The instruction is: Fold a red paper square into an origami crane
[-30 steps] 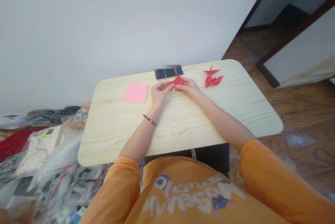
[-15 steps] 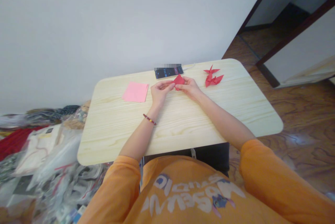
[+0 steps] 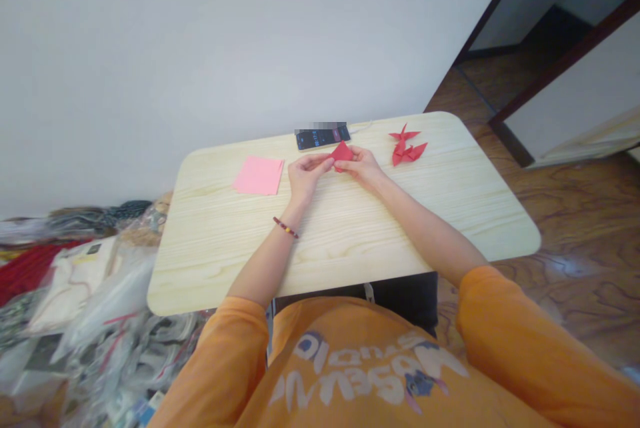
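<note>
A small folded red paper (image 3: 343,151) is pinched between my two hands above the far middle of the light wooden table (image 3: 340,241). My left hand (image 3: 306,176) grips its left side with closed fingers; a beaded bracelet sits on that wrist. My right hand (image 3: 364,167) holds the right side, fingers closed on it. A dark phone (image 3: 322,137) lies just behind the paper.
A pink paper square (image 3: 259,175) lies flat to the left of my hands. Finished red origami figures (image 3: 407,147) rest to the right. Piles of bags and cloth (image 3: 75,281) crowd the floor on the left. A doorway opens at the far right.
</note>
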`<control>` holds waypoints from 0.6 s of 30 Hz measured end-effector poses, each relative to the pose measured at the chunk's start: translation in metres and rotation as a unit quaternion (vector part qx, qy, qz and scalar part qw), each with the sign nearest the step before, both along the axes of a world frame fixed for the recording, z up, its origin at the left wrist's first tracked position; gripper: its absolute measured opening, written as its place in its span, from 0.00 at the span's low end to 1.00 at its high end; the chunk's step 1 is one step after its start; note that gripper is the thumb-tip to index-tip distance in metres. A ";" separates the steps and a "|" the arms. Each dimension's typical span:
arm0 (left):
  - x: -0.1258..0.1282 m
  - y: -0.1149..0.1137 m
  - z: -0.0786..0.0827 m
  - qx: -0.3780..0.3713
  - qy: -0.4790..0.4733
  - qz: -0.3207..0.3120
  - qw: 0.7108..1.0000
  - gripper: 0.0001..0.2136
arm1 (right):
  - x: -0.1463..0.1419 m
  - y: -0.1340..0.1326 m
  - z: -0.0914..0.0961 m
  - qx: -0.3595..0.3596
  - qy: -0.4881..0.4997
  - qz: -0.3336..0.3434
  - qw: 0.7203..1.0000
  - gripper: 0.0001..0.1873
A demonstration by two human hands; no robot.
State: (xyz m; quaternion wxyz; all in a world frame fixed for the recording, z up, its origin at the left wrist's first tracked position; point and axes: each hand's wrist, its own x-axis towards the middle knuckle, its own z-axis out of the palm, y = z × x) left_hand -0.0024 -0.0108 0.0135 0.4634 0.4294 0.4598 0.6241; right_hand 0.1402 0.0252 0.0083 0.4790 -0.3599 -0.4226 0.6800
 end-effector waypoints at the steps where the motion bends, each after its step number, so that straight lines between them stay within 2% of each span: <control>1: 0.000 0.000 0.000 0.000 -0.001 0.002 1.000 0.17 | 0.000 0.000 0.000 -0.002 0.001 -0.001 1.000 0.28; 6: 0.000 0.000 0.000 -0.007 -0.027 0.012 1.000 0.24 | 0.000 -0.001 0.000 -0.011 0.001 0.005 1.000 0.28; 11: 0.000 0.004 -0.005 -0.021 -0.056 0.045 0.997 0.25 | 0.001 0.000 -0.002 -0.003 -0.025 0.035 0.999 0.29; 18: 0.005 0.001 -0.006 -0.012 -0.089 0.093 0.992 0.22 | 0.000 0.002 -0.001 -0.019 -0.037 0.031 0.999 0.29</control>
